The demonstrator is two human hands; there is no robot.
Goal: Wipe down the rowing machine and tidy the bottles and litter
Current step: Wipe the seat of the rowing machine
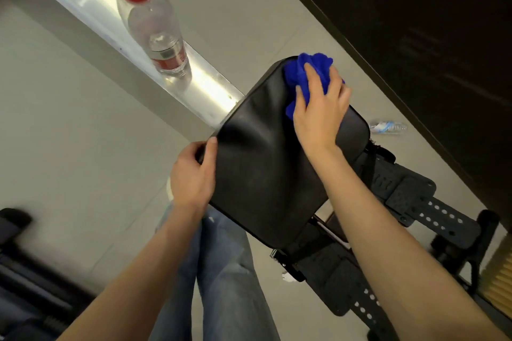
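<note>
**Cloth on the seat, bottles waiting**

We looked down on the black padded seat [266, 163] of the rowing machine, which sat on its shiny metal rail [91, 5]. The rail ran away from the seat toward the upper left of the view.

Our right hand [318, 111] lay on the far right part of the seat, pressing a bunched blue cloth [304, 69] against the padding. Its fingers [311, 79] were spread and curled over the cloth, holding it crumpled beneath the palm; part of the cloth stuck out beyond the fingertips at the seat's far corner.

Our left hand [191, 177] gripped the near left edge of the seat, thumb [212, 147] lying on top of the padding and the other digits wrapped around and under the rim, closed on it.

A clear plastic bottle with a red cap [153, 25] stood upright on the rail, well apart from the seat. A second clear bottle [388, 127] lay on its side on the pale floor [55, 105], just beyond the seat's right edge and near a dark wall. Below the seat we could see the machine's black footplates [410, 196] with rows of holes, and our jeans [221, 271] between our forearms.
</note>
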